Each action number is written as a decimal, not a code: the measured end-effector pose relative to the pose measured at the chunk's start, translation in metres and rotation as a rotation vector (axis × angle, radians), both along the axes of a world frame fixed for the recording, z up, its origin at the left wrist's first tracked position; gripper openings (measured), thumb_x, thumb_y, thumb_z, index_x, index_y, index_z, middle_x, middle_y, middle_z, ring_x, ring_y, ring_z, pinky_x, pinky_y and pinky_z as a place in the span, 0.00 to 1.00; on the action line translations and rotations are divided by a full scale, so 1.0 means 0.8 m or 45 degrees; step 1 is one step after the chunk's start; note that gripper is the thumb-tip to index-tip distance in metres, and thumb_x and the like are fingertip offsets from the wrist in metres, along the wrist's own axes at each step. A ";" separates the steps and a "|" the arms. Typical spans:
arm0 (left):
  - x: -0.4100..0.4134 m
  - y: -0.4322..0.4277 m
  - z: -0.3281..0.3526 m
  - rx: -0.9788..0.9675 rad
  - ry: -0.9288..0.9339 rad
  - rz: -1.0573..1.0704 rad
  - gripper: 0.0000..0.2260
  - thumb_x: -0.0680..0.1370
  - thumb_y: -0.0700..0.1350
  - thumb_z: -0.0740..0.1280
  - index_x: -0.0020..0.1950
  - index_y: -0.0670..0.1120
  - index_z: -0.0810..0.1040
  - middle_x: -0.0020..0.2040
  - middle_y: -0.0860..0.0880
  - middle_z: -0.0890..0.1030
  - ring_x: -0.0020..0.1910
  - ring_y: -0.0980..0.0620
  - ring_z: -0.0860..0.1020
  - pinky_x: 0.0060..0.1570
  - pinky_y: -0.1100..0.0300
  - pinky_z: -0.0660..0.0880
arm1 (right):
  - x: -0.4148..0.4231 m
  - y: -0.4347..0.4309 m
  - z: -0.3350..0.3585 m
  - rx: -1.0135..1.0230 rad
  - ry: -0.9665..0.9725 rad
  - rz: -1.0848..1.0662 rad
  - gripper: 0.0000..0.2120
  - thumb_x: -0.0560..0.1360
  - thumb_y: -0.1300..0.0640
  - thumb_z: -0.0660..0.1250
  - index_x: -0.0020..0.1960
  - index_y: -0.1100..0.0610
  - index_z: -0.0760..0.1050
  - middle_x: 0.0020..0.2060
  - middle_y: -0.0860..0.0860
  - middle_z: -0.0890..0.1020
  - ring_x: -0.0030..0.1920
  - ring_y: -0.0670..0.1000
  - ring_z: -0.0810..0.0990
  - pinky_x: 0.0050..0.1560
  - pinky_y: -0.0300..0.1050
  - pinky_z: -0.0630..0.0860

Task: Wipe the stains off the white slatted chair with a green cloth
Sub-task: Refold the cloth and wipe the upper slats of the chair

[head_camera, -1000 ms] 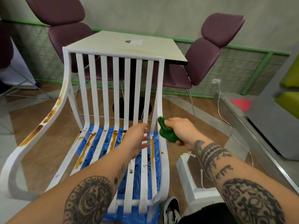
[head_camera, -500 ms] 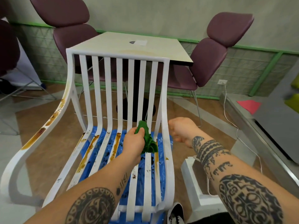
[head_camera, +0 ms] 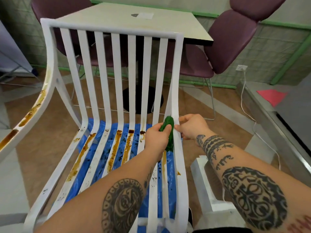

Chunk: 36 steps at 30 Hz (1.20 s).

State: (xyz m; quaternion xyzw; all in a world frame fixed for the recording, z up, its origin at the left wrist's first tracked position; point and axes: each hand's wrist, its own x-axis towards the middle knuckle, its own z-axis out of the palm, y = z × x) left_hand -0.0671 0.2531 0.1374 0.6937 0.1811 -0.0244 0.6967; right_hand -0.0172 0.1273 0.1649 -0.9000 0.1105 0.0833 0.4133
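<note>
The white slatted chair (head_camera: 109, 27) stands right in front of me, its back towards the table. Brown stains (head_camera: 115, 148) run along several seat slats, and more streak the left armrest (head_camera: 32, 113). My left hand (head_camera: 156, 138) is shut on the crumpled green cloth (head_camera: 168, 122) and presses it against the inner side of the chair's right side rail, where seat meets back. My right hand (head_camera: 191, 126) reaches in from outside, and its thumb and fingers close on that same rail next to the cloth.
A blue plastic sheet (head_camera: 102, 158) lies on the floor under the seat. Behind the chair are a square table (head_camera: 159, 22) and purple chairs (head_camera: 235, 36). A white block (head_camera: 207, 187) with a cable sits on the floor at my right, beside a metal ledge bearing red paper (head_camera: 271, 96).
The green cloth passed from my right hand to my left. My left hand then carried it right to the side rail, and my right hand came in to take hold of that rail.
</note>
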 end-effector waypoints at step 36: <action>-0.151 0.075 0.025 0.754 -0.323 -0.475 0.12 0.80 0.46 0.70 0.63 0.54 0.83 0.53 0.59 0.80 0.52 0.58 0.78 0.57 0.59 0.76 | -0.056 -0.001 0.011 0.699 0.067 -0.395 0.07 0.78 0.58 0.71 0.55 0.58 0.80 0.49 0.55 0.83 0.47 0.53 0.84 0.47 0.46 0.84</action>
